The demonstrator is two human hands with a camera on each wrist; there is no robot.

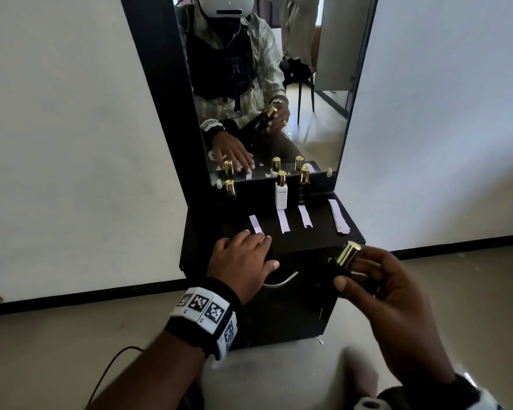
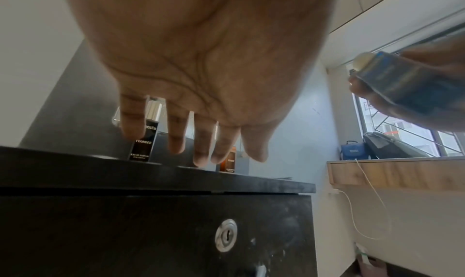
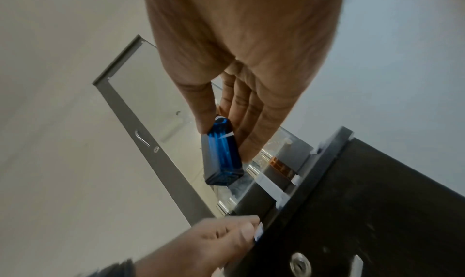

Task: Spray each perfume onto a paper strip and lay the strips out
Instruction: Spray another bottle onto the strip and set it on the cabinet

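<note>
Head view: my right hand (image 1: 388, 294) grips the blue bottle (image 1: 344, 258) off the desk's (image 1: 323, 241) front edge, cap pointing deskward. My left hand (image 1: 243, 258), fingers flat, presses the leftmost strip (image 1: 256, 224), whose length runs toward the mirror (image 1: 279, 84).

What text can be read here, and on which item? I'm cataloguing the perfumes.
"FOUNDER": black bottle, mid-label; above it, partly hidden behind a finger, "...nsta".
"EAU DE PARFUM": same bottle, lower, barely legible; the line beneath is too small.
White bottle: a brand word, too blurred.
Amber bottle: label too small.
Blue bottle held by the right hand: nothing readable.
</note>
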